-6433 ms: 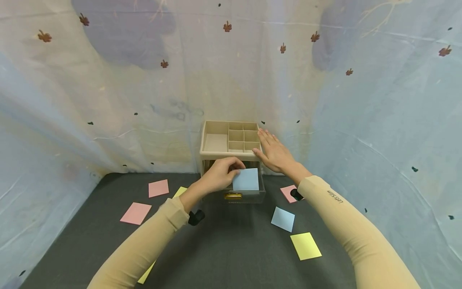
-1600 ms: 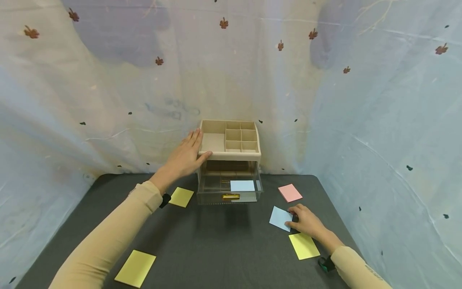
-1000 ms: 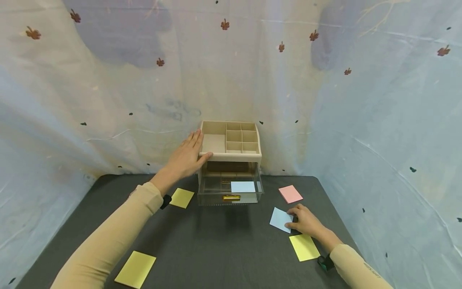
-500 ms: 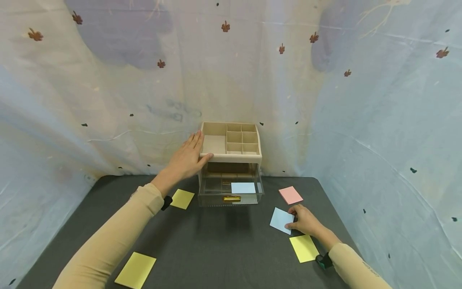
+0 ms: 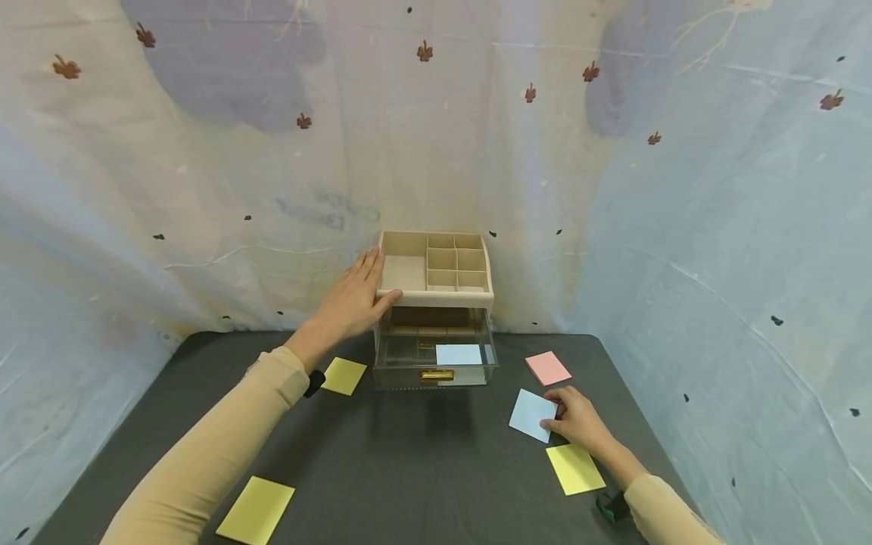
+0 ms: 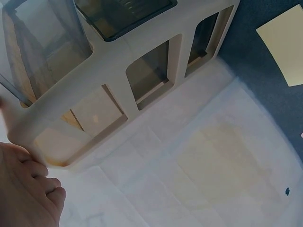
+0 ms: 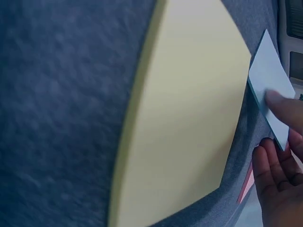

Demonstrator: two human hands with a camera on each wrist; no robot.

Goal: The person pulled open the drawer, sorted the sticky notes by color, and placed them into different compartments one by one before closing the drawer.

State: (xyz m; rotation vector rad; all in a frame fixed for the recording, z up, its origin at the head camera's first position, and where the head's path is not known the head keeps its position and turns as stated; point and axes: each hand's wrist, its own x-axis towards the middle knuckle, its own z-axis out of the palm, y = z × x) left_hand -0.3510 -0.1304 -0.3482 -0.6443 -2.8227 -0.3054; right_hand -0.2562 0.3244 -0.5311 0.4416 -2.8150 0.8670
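Note:
A beige organizer (image 5: 436, 300) has its clear drawer (image 5: 402, 376) pulled out, with a blue pad (image 5: 458, 354) inside. My left hand (image 5: 347, 299) rests flat against the organizer's left side, thumb on the front rim; in the left wrist view the left hand (image 6: 28, 189) touches the organizer's corner (image 6: 28, 137). My right hand (image 5: 579, 420) pinches the right edge of another blue pad (image 5: 531, 415) at the table's right. Up close in the right wrist view, the thumb of the right hand (image 7: 279, 165) lies on the blue pad (image 7: 272, 78), fingers beneath its edge.
A pink pad (image 5: 548, 369) lies behind the pinched blue one and a yellow pad (image 5: 575, 469) in front of it. Two more yellow pads, one beside the organizer (image 5: 344, 376) and one nearer the front (image 5: 256, 510), lie on the left. A patterned curtain (image 5: 436, 151) hangs behind the table.
Since the oldest frame, the left hand has left the drawer for the organizer's left side, and the right hand has moved from its right side to the blue pad. The pinched pad has lately shifted slightly.

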